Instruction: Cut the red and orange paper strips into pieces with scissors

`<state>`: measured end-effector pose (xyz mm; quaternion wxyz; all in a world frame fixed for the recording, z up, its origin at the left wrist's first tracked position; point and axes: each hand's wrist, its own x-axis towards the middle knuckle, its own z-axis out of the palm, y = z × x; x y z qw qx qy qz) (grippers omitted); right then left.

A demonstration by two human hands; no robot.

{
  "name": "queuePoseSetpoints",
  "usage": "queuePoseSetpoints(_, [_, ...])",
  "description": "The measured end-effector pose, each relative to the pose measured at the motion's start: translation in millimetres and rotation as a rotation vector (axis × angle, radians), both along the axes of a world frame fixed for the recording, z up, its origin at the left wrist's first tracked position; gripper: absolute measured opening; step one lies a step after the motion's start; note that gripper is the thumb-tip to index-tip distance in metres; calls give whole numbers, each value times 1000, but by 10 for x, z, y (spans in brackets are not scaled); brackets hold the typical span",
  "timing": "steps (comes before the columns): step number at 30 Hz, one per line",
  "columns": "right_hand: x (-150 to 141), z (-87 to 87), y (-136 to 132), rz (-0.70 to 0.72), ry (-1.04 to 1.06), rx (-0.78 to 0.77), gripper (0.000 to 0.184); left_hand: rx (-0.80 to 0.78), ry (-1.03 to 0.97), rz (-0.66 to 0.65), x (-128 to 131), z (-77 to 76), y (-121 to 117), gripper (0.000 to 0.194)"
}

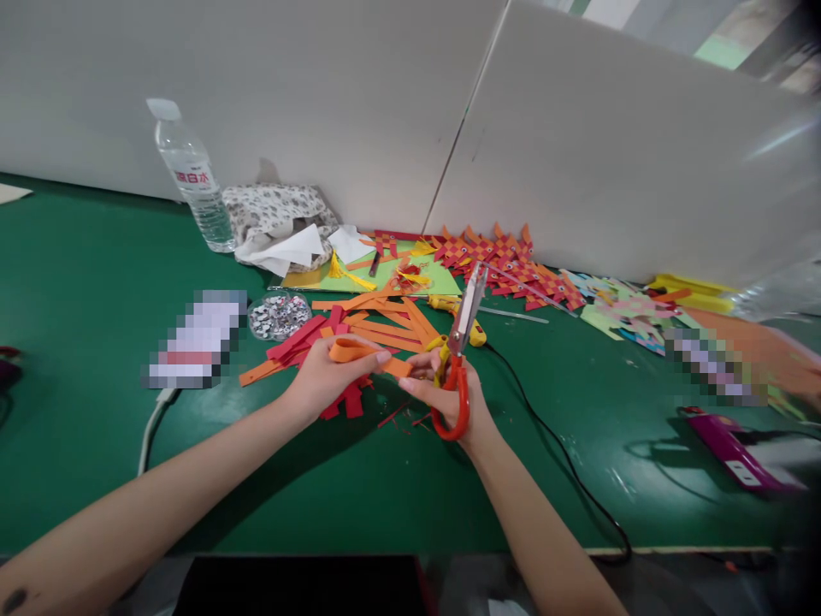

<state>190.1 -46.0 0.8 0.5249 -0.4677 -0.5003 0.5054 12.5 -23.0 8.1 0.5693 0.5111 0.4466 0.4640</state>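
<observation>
Between thumb and fingers, my left hand (333, 381) pinches an orange strip (354, 347) that is folded over into a loop. The strip's free end points toward my right hand (471, 398). A pair of scissors (460, 342) with red and yellow handles hangs on my right hand, blades pointing up and away from the strip. My right fingertips are close to the strip's end; whether they touch it I cannot tell. Loose orange strips (391, 321) and red strips (298, 340) lie in a pile just beyond my hands, with small red scraps below.
Behind the pile are a round tub of googly eyes (280, 315), a yellow glue gun (476, 334) with a black cord, and woven red-orange fish (493, 261). A water bottle (196, 184) and a patterned pouch (279, 210) stand by the partition. A purple power strip (724, 449) lies right.
</observation>
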Motion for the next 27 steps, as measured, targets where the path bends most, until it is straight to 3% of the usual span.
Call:
queuePoseSetpoints(4, [-48,46,-5,-37,47,-40,41,25,17,-17,10,14,-10,22])
queuePoseSetpoints(15, [28,-18,46,-221,103,66,39,-62,-32,-64,1,-19,18,24])
queuePoseSetpoints(27, [14,-8,51,-251,88,70,38,-62,-27,-71,2,-7,16,25])
